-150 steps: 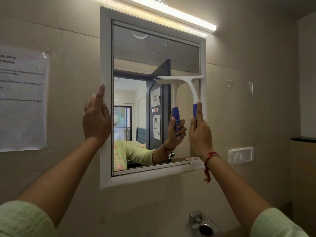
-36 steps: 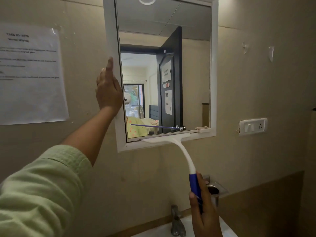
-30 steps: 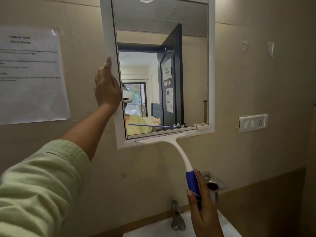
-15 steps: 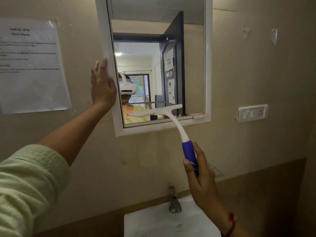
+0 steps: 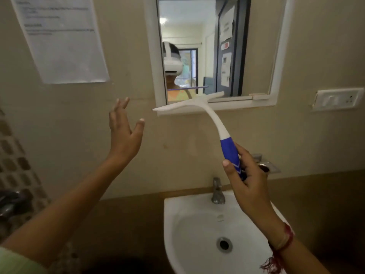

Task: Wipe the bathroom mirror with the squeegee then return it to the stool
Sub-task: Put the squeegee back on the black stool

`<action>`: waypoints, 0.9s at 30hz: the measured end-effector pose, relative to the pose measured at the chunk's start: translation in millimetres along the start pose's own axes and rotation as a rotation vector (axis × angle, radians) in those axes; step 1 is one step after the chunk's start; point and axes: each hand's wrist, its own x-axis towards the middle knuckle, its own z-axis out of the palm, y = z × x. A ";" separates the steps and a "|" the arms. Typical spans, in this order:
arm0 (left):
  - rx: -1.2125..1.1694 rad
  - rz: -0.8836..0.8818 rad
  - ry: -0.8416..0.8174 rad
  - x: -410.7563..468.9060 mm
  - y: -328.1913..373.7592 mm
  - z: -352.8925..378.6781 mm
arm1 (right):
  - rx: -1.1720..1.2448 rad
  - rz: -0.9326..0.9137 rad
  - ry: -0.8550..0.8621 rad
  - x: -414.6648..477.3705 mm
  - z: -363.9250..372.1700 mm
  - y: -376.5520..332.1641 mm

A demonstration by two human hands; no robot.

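Your right hand (image 5: 248, 180) wraps its fingers (image 5: 227, 167) around the blue grip of the one squeegee (image 5: 213, 123), its white blade in front of the mirror (image 5: 217, 46) frame's lower edge. Your left hand (image 5: 123, 133) is empty, fingers spread. Below are one washbasin (image 5: 177, 224) and one tap (image 5: 217, 191).

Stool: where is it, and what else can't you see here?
- Stool: nowhere in the head view, out of frame.
- Paper: print too blurred to read, top cut off.
- Mirror: upper part cut by the top edge.
- Squeegee handle end: hidden inside right hand.
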 end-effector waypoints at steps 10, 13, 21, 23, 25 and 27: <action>0.128 -0.228 -0.087 -100.1 -56.9 -45.2 | 0.102 0.139 -0.300 -18.0 40.0 -5.6; 0.130 -0.289 -0.079 -131.3 -71.3 -58.9 | 0.163 0.192 -0.391 -25.7 57.0 -6.8; 0.229 -0.528 -0.073 -206.3 -119.4 -81.8 | 0.232 0.313 -0.669 -55.4 125.8 -5.0; 0.214 -0.602 -0.081 -225.7 -131.8 -90.5 | 0.225 0.366 -0.737 -65.4 149.2 -3.7; 0.208 -0.664 -0.055 -246.1 -143.5 -102.6 | 0.229 0.425 -0.804 -76.4 173.9 -3.2; 0.242 -0.724 -0.025 -264.7 -154.1 -114.4 | 0.244 0.477 -0.871 -86.6 195.8 -2.3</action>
